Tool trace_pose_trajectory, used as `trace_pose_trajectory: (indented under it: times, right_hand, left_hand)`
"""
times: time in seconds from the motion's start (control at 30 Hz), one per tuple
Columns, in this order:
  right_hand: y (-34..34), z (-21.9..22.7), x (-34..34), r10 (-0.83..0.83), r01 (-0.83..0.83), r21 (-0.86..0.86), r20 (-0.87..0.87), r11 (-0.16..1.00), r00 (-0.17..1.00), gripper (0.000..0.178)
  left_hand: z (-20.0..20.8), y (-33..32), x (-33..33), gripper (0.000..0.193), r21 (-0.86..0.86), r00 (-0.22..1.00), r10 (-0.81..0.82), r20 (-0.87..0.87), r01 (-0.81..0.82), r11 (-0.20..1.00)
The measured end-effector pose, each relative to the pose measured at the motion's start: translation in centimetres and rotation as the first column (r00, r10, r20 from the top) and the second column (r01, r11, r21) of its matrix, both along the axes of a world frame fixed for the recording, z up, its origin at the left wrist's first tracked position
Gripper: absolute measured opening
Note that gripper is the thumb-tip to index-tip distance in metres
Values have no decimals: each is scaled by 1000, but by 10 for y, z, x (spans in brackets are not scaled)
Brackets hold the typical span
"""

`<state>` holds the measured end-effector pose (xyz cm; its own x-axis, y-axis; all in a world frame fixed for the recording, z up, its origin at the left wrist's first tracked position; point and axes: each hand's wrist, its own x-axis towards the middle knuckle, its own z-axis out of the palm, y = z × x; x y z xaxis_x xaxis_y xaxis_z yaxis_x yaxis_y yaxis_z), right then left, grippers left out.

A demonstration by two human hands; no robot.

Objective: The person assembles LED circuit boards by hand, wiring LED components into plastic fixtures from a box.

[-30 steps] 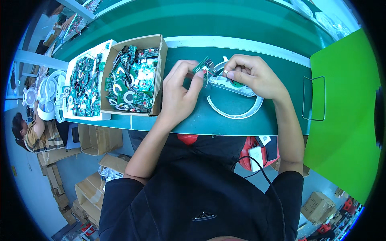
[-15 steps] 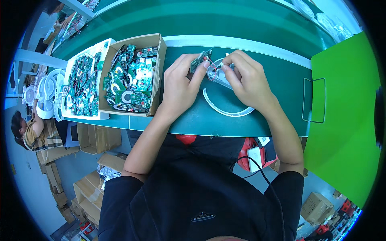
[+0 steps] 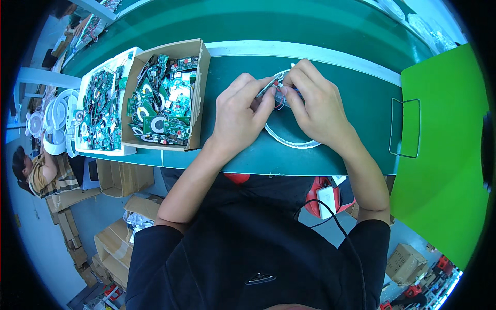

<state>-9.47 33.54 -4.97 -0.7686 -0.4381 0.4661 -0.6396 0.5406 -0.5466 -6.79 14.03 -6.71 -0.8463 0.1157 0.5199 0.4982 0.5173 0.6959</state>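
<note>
My left hand (image 3: 235,111) is closed round the edge of a small green circuit board (image 3: 264,89), which is tilted above the bench. My right hand (image 3: 316,106) is pinched close against it, at the wire connector by the board; its fingertips hide most of that connector. Thin red and white wires (image 3: 280,106) loop down between both hands. Beneath them on the green bench lies a round white ring-shaped housing (image 3: 292,144), partly covered by my fingers.
Left of my hands stands a cardboard box (image 3: 204,82) full of circuit boards, beside a white foam tray (image 3: 106,152) holding more. White round housings (image 3: 58,113) are stacked further left, near a seated person (image 3: 44,170). A bright green panel (image 3: 439,144) with a wire handle (image 3: 391,126) borders the right.
My hands have come closer together, the right bringing the wire connector to the board. The board has turned more edge-on. The view has shifted slightly.
</note>
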Motion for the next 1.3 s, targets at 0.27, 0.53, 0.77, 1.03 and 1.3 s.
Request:
trace_pose_trajectory:
  times: [0.27, 0.53, 0.77, 1.03, 1.3]
  right_hand:
    - [2, 3, 1, 6, -8, 33, 41, 999, 999, 9]
    - [6, 7, 0, 45, -43, -19, 132, 999, 990, 8]
    - [10, 5, -3, 109, -109, -2, 88, 994, 990, 13]
    - [17, 5, -9, 133, -134, -9, 170, 991, 976, 10]
    - [20, 0, -10, 160, -161, -2, 140, 987, 977, 12]
  left_hand:
    - [-12, 5, 0, 25, -61, 985, 10, -170, -21, 998]
    - [-16, 6, 2, 34, -133, 968, 7, -251, -42, 990]
    - [-18, 8, 2, 33, -179, 949, 17, -313, -77, 981]
    - [-14, 12, 3, 22, -104, 975, 19, -222, -43, 994]
    - [-18, 13, 1, 22, -90, 964, -24, -264, 1, 996]
